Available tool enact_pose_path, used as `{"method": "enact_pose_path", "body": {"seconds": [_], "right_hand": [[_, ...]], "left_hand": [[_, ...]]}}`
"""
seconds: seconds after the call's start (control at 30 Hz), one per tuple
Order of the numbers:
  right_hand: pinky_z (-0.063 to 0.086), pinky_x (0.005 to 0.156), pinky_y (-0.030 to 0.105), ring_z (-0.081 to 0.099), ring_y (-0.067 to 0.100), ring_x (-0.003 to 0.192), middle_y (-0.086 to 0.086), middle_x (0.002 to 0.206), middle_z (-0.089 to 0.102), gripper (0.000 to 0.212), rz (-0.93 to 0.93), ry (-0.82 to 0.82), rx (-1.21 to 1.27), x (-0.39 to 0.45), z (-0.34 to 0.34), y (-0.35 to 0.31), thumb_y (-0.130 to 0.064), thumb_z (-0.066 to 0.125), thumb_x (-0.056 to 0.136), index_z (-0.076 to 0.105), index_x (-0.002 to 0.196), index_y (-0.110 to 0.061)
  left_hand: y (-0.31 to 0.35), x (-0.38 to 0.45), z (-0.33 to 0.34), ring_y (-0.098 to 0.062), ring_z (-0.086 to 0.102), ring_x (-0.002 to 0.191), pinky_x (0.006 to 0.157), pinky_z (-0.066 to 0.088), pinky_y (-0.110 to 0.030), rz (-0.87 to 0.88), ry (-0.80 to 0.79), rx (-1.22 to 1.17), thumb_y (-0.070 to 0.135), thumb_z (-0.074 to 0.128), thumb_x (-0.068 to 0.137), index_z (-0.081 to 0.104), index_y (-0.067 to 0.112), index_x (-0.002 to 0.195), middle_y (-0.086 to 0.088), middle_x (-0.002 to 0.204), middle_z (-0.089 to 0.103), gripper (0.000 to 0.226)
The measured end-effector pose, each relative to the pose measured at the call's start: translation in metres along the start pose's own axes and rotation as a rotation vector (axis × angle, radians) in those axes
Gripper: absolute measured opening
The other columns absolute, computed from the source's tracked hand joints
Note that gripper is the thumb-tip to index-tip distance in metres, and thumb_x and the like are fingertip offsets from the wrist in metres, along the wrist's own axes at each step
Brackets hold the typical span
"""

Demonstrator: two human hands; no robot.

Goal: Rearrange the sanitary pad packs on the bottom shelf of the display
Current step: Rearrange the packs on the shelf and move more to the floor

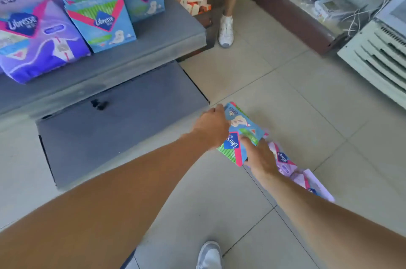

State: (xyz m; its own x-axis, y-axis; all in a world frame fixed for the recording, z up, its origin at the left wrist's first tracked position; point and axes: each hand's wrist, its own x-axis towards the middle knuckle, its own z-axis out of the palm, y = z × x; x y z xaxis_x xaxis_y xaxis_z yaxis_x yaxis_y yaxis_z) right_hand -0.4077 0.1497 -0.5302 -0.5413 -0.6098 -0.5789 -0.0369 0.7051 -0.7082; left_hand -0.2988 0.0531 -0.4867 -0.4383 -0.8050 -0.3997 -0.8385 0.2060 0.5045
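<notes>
Pick-up step, by the look of it. Both hands reach a blue Libresse pad pack (240, 134) lying on the floor tiles (285, 97), clear of the bottom shelf (153, 33). Left hand (212, 129) grips its far edge, fingers curled out of view. Right hand (260, 156) presses spread fingers on top. Next: lift and carry to the shelf row. Pink packs (292, 170) lie partly hidden beneath the right forearm; print blurred.
</notes>
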Motion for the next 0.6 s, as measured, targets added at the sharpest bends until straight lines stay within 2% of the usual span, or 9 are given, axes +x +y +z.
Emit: {"method": "enact_pose_path", "body": {"seconds": [0.07,0.17,0.27,0.3,0.43,0.6], "right_hand": [[0.058,0.082,0.049,0.068,0.023,0.095,0.002,0.106,0.067,0.07,0.086,-0.022,0.047,0.028,0.009,0.043,-0.07,0.062,0.062,0.052,0.116,-0.028],[0.06,0.074,0.05,0.07,0.017,0.081,0.004,0.1,0.069,0.045,0.162,-0.064,0.159,0.068,0.03,0.099,-0.045,0.071,0.078,0.056,0.114,-0.023],[0.061,0.066,0.049,0.071,0.023,0.086,0.009,0.107,0.067,0.074,0.257,-0.073,0.154,0.114,0.053,0.151,-0.057,0.068,0.058,0.052,0.118,-0.018],[0.062,0.064,0.047,0.071,0.024,0.087,0.01,0.108,0.067,0.074,0.271,-0.07,0.139,0.132,0.06,0.168,-0.057,0.066,0.057,0.052,0.118,-0.017],[0.062,0.059,0.045,0.072,0.026,0.084,0.012,0.107,0.068,0.065,0.286,-0.052,0.079,0.19,0.083,0.211,-0.051,0.064,0.066,0.053,0.118,-0.014],[0.061,0.06,0.044,0.07,0.026,0.088,0.011,0.113,0.065,0.048,0.327,-0.016,0.139,0.237,0.101,0.241,-0.037,0.066,0.083,0.049,0.121,-0.014]], "left_hand": [[-0.019,0.021,0.046,-0.033,0.056,0.094,0.071,0.043,-0.037,-0.027,-0.035,-0.01,0.025,0.045,0.098,0.037,0.012,0.13,-0.018,0.114,0.059,0.035],[-0.052,0.052,0.113,-0.031,0.06,0.089,0.066,0.046,-0.034,-0.049,-0.111,-0.002,0.028,0.042,0.099,0.043,0.015,0.124,-0.016,0.108,0.062,0.029],[-0.081,0.087,0.176,-0.028,0.058,0.098,0.069,0.04,-0.03,-0.021,-0.157,0.025,0.022,0.039,0.098,0.048,0.015,0.122,-0.013,0.116,0.061,0.026],[-0.09,0.098,0.194,-0.027,0.058,0.1,0.071,0.041,-0.03,-0.014,-0.167,0.031,0.02,0.038,0.098,0.048,0.014,0.122,-0.012,0.118,0.06,0.027],[-0.122,0.138,0.252,-0.03,0.061,0.098,0.07,0.046,-0.032,-0.038,-0.185,-0.001,0.019,0.039,0.099,0.046,0.011,0.123,-0.014,0.115,0.061,0.026],[-0.144,0.18,0.302,-0.029,0.062,0.096,0.073,0.049,-0.034,-0.019,-0.161,-0.045,0.024,0.036,0.101,0.043,0.015,0.128,-0.014,0.115,0.062,0.029]]}}
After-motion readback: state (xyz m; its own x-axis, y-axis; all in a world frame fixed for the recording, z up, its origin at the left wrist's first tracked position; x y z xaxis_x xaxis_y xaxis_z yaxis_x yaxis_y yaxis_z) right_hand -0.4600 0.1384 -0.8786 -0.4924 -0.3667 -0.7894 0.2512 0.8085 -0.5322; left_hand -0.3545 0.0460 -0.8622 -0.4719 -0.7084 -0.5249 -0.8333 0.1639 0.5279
